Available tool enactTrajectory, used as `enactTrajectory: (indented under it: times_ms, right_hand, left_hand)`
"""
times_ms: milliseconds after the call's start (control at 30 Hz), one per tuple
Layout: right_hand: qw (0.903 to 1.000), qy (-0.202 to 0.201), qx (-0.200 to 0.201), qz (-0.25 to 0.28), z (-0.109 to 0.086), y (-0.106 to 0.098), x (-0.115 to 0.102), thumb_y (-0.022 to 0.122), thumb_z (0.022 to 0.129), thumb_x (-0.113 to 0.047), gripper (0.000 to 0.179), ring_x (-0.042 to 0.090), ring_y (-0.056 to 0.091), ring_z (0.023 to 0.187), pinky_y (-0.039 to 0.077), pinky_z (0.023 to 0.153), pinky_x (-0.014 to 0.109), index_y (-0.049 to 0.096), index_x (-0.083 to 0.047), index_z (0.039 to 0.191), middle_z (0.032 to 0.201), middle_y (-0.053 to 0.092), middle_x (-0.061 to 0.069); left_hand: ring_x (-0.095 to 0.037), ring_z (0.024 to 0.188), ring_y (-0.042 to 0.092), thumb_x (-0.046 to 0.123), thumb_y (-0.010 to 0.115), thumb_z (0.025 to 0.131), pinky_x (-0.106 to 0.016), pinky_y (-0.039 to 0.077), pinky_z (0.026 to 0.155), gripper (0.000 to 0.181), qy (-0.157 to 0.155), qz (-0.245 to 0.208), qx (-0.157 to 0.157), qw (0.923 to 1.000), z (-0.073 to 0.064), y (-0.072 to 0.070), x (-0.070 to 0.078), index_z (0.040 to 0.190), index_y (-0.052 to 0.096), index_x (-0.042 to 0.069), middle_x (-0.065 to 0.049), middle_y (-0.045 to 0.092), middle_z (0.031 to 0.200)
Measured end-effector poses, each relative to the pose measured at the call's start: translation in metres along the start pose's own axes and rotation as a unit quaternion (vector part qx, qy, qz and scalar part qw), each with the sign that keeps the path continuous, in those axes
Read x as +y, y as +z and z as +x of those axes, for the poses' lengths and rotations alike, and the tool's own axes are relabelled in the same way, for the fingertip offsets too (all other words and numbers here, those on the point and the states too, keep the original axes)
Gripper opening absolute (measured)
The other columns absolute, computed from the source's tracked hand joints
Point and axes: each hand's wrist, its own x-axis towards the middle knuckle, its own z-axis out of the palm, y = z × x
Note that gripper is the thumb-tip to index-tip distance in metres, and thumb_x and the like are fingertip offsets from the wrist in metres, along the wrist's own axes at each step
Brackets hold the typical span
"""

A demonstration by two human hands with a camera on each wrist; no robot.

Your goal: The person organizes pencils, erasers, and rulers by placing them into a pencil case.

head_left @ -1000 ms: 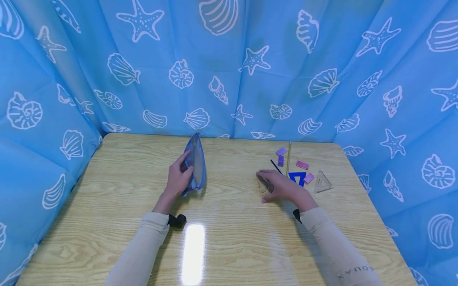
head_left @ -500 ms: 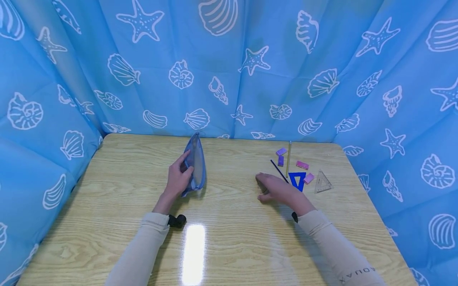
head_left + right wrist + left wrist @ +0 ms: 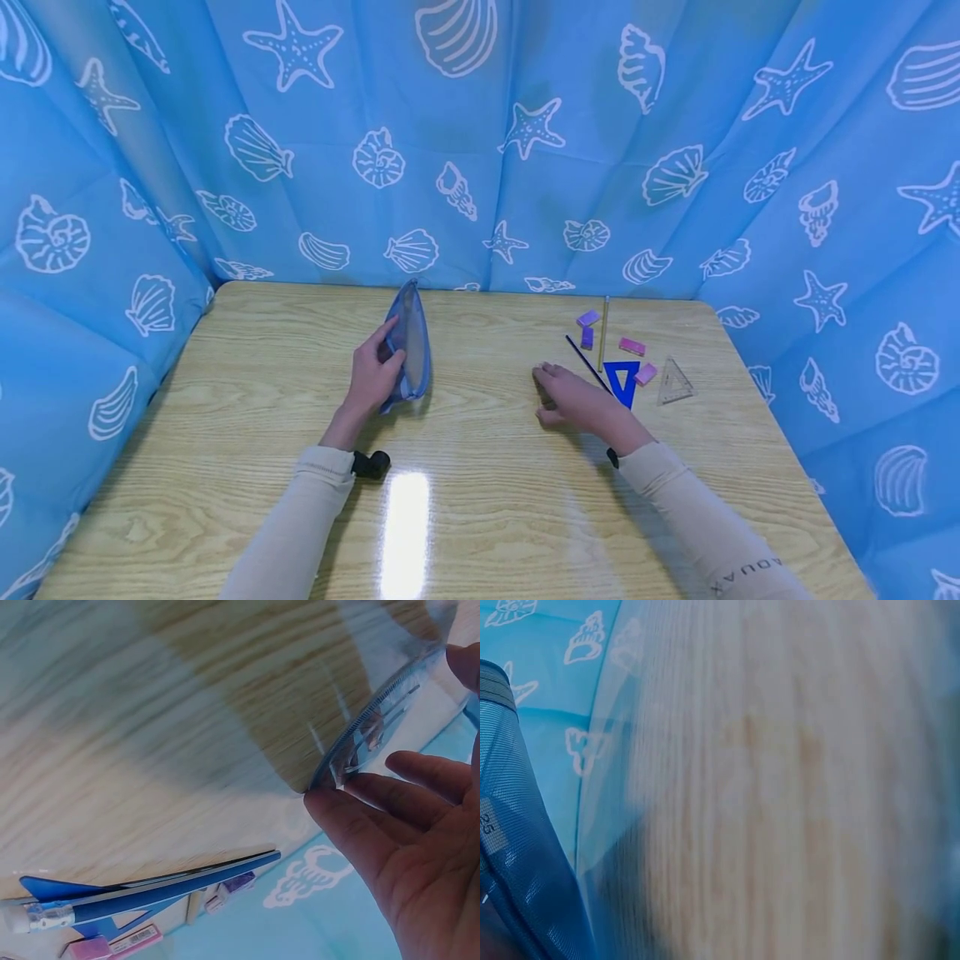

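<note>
My left hand (image 3: 374, 375) grips the side of a blue mesh pouch (image 3: 415, 342), thumb on its near face and fingers over the rim. The pouch's mouth gapes upward; part of the mesh (image 3: 532, 825) shows in the left wrist view. My right hand (image 3: 581, 402) pinches a clear protractor (image 3: 375, 724) between thumb and fingertips, its graduated curved edge facing the wrist camera. From the head view the hand hides nearly all of the protractor. Close beside this hand lie a dark pencil (image 3: 587, 363) and a blue set square (image 3: 622, 365).
Behind the right hand lie a yellow pencil (image 3: 604, 333), purple erasers (image 3: 587, 337) and pink erasers (image 3: 632, 346). A clear set square (image 3: 677, 383) lies farther right. Blue shell-print curtains (image 3: 465, 142) border the wooden table (image 3: 480, 500) at the back and sides.
My right hand has drawn its fingers in on the protractor, which was visible under it before, and shifted slightly left. More of the dark pencil and blue set square shows. The left hand stays put.
</note>
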Motion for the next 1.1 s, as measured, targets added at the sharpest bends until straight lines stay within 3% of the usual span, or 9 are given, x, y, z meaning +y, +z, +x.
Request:
enactTrajectory:
  times_ms: [133, 367, 600, 900, 1100]
  right_hand:
    - [0.9999, -0.001, 0.009, -0.007, 0.0008, -0.001, -0.0022, 0.062, 0.098, -0.028, 0.065, 0.047, 0.043, 0.14, 0.038, 0.114, 0.055, 0.042, 0.01, 0.147, 0.15, 0.045, 0.033]
    - [0.9997, 0.01, 0.01, -0.019, 0.0032, -0.0022, -0.0051, 0.056, 0.102, -0.033, 0.061, 0.045, 0.048, 0.137, 0.04, 0.113, 0.054, 0.044, 0.007, 0.147, 0.148, 0.047, 0.032]
    - [0.9995, -0.007, 0.031, -0.009, 0.0068, -0.0037, -0.0058, 0.053, 0.101, -0.024, 0.047, 0.046, 0.057, 0.127, 0.047, 0.106, 0.055, 0.054, 0.006, 0.137, 0.142, 0.052, 0.035]
    - [0.9983, 0.003, 0.03, 0.051, 0.0044, -0.0076, -0.005, 0.051, 0.101, -0.024, 0.044, 0.044, 0.052, 0.134, 0.043, 0.11, 0.055, 0.056, 0.004, 0.136, 0.144, 0.054, 0.029]
    - [0.9949, 0.013, 0.05, 0.087, 0.0029, -0.0094, -0.0034, 0.048, 0.1, -0.023, 0.046, 0.036, 0.063, 0.119, 0.05, 0.102, 0.052, 0.054, 0.006, 0.135, 0.133, 0.061, 0.023]
  left_hand:
    - [-0.035, 0.107, 0.066, 0.002, 0.055, 0.091, -0.045, 0.052, 0.088, 0.059, 0.0, 0.011, -0.001, 0.9999, 0.0, -0.0002, -0.0009, 0.15, 0.048, 0.001, -0.028, 0.054, 0.144]
    - [-0.033, 0.117, 0.061, 0.003, 0.054, 0.092, -0.043, 0.05, 0.092, 0.059, -0.01, -0.004, -0.01, 0.9999, -0.0002, -0.0001, -0.0007, 0.151, 0.046, 0.0, -0.025, 0.048, 0.151]
    - [-0.031, 0.111, 0.061, 0.005, 0.054, 0.093, -0.04, 0.048, 0.088, 0.059, -0.011, 0.005, -0.009, 0.9999, -0.0002, -0.0005, -0.0013, 0.151, 0.047, 0.002, -0.023, 0.049, 0.151]
    - [-0.03, 0.106, 0.062, 0.004, 0.054, 0.093, -0.035, 0.047, 0.084, 0.058, -0.008, 0.008, -0.008, 0.9999, -0.001, -0.0005, -0.002, 0.15, 0.047, 0.001, -0.023, 0.051, 0.149]
    - [-0.03, 0.107, 0.06, 0.004, 0.054, 0.093, -0.036, 0.046, 0.085, 0.058, -0.009, 0.008, -0.006, 0.9999, -0.0004, -0.0008, -0.0032, 0.15, 0.048, 0.001, -0.023, 0.051, 0.149]
